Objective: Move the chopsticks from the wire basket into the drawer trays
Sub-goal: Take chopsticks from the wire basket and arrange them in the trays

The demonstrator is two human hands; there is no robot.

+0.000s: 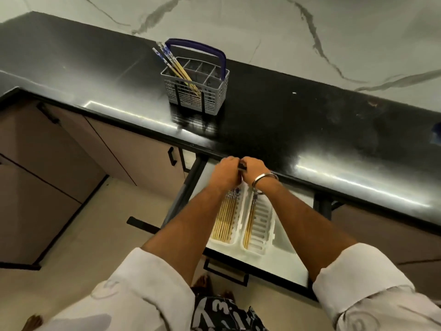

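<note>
A grey basket with a blue handle stands on the black counter. A few chopsticks with blue-and-white tops lean in its left compartment. Below, the drawer is pulled out and holds two white trays. The left tray holds several chopsticks. The right tray has a few chopsticks along its left side. My left hand and right hand meet over the trays' far ends. Both have curled fingers pinching a small dark object; I cannot tell what it is.
The black counter runs diagonally, with a marble wall behind it. Closed cabinet doors with black handles sit to the left. The counter edge overhangs the back of the drawer just beyond my hands. A metal bangle circles my right wrist.
</note>
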